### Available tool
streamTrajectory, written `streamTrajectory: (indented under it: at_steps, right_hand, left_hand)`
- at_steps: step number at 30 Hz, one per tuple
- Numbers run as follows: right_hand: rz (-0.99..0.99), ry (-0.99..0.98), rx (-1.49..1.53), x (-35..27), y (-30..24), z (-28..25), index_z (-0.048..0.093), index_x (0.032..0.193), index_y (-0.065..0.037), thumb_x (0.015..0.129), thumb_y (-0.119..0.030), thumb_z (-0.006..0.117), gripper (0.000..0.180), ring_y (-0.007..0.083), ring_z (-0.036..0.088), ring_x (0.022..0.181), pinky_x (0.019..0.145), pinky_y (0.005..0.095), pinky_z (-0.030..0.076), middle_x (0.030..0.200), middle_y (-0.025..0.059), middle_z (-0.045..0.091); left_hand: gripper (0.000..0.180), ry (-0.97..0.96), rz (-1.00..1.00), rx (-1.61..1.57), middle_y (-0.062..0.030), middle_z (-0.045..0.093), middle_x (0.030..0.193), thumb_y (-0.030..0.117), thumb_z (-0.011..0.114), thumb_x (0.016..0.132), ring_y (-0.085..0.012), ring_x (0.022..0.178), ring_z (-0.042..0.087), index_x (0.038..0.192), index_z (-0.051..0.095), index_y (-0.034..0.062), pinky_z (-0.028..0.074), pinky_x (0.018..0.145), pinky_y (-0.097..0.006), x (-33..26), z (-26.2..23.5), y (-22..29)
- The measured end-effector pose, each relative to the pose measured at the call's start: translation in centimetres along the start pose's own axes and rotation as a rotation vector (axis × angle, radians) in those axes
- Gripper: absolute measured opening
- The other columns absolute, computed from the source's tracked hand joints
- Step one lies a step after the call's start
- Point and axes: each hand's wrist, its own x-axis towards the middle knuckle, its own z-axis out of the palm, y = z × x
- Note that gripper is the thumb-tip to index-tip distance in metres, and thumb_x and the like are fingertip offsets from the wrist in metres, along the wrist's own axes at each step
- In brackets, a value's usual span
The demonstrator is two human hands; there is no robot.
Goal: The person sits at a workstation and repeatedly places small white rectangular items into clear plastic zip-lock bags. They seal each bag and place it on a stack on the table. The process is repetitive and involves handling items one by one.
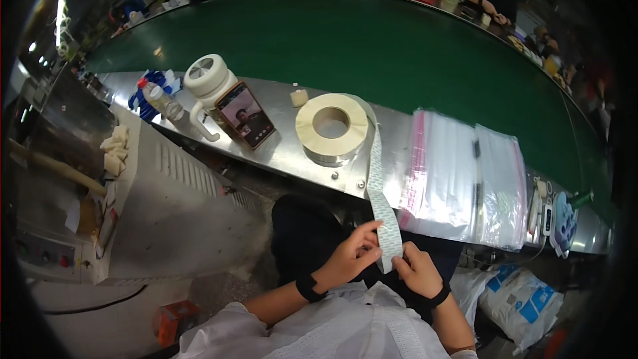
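A strip of printed labels (pixel 387 229) runs down from a large cream roll (pixel 307 126) on the metal table edge to my lap. My left hand (pixel 351 252) has its fingers curled at the strip's left edge, with fingertips and thumb on it. Near the strip's lower end, my right hand (pixel 420 272) pinches the right edge between thumb and fingers. Right of the strip lie stacks of clear plastic bags (pixel 445 173), some with a pink band. Both my wrists wear black bands.
A phone (pixel 246 114) leans against a white mug (pixel 211 80), left of the roll. Farther left stands a clear bottle (pixel 163 102). Scissors (pixel 541 189) and small devices lie at the right end. Beyond runs a green conveyor belt (pixel 266 33), with other people seated across it.
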Motion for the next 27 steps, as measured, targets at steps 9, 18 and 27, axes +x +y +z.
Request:
streamTrajectory:
  at_steps: [9,18,27]
  right_hand:
    - [0.098,0.160,0.308,-1.0,0.2,1.8,0.057,0.084,-0.001,0.083,-0.011,0.064,0.012,0.0041,0.043,0.055,0.049,0.0216,0.036,0.059,-0.0014,0.049]
    - [-0.040,0.070,0.326,-1.3,-0.1,-0.7,0.062,0.089,-0.002,0.082,-0.006,0.060,0.008,0.0036,0.043,0.054,0.049,0.0203,0.035,0.064,-0.0010,0.053]
    - [-0.030,0.183,0.524,-0.1,0.0,-0.6,0.061,0.091,0.000,0.085,-0.009,0.059,0.011,0.0037,0.043,0.061,0.056,0.0197,0.037,0.074,-0.0008,0.050]
  left_hand:
    - [0.050,-0.166,-0.049,0.157,-0.0065,0.056,0.101,-0.005,0.049,0.086,-0.0084,0.084,0.055,0.133,0.033,0.0019,0.046,0.070,-0.021,1.4,0.0,-0.4]
    - [0.042,0.181,-0.027,-0.103,-0.0075,0.056,0.102,-0.001,0.047,0.087,-0.0095,0.082,0.057,0.128,0.040,0.0037,0.049,0.067,-0.022,3.7,0.7,1.7]
    - [0.042,0.164,-0.039,0.007,-0.0056,0.056,0.093,-0.001,0.050,0.086,-0.0083,0.076,0.056,0.126,0.041,0.0038,0.047,0.062,-0.020,3.3,2.4,2.3]
